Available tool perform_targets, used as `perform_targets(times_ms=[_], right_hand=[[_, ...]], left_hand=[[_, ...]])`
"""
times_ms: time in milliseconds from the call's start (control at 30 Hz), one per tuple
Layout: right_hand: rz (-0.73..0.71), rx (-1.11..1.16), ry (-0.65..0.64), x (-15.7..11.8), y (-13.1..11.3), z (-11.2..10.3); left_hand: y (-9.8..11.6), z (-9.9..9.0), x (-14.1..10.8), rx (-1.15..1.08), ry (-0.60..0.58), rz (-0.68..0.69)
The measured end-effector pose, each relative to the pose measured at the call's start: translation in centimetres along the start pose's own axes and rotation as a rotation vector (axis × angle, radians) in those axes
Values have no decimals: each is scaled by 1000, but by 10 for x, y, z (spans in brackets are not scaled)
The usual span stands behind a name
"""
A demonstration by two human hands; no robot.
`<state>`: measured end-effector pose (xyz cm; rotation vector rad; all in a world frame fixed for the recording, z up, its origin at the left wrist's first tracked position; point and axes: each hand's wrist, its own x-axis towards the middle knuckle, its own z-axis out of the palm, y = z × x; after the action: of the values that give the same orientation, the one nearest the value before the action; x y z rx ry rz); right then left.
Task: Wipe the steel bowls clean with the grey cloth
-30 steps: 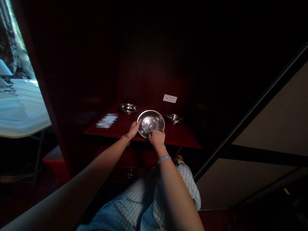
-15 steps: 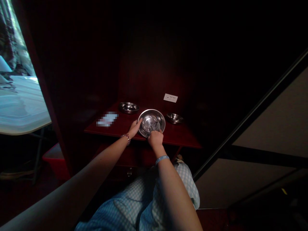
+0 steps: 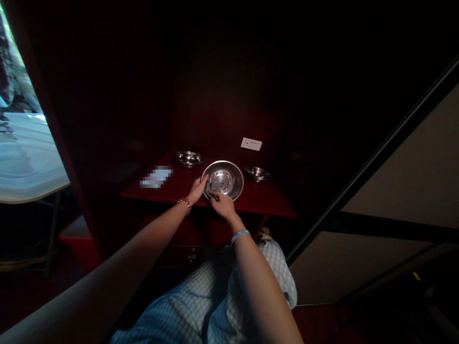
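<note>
My left hand (image 3: 197,190) grips the left rim of a shiny metal bowl (image 3: 234,177), tilted so that its inside faces me. Inside the bowl, at its lower left, my right hand (image 3: 224,206) is closed on a grey cloth (image 3: 214,185). The fingers hide part of that cloth, and it touches the inner wall. Behind and to the left, a second metal bowl (image 3: 188,160) stands on the dark red tabletop (image 3: 172,193). To the right sits a smaller metal bowl (image 3: 257,175).
A blurred-out flat white item (image 3: 157,177) lies on the tabletop's left part. A white power socket (image 3: 251,144) is on the back wall. A red bin (image 3: 77,236) stands on the floor at left, below a pale table (image 3: 32,167). A panel edge slopes along the right.
My right hand has moved the grey cloth leftward across the inside of the bowl, closer to my left hand. The left hand keeps its grip on the rim. The view has shifted slightly.
</note>
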<state>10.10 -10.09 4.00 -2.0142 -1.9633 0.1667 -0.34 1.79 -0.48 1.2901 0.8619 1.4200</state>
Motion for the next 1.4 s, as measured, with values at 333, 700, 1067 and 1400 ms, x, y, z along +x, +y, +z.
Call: perform_targets(times_ms=[333, 700, 1067, 1400], right_hand=[[-104, -110, 26, -5, -7, 1], [-174, -201, 64, -8, -15, 9], [-65, -295, 65, -9, -11, -1], [172, -420, 143, -3, 7, 6]], left_hand=[[-3, 0, 4, -67, 13, -7], [-2, 2, 2, -12, 97, -99], [-2, 3, 3, -31, 69, -46], [-9, 5, 7, -55, 7, 19]])
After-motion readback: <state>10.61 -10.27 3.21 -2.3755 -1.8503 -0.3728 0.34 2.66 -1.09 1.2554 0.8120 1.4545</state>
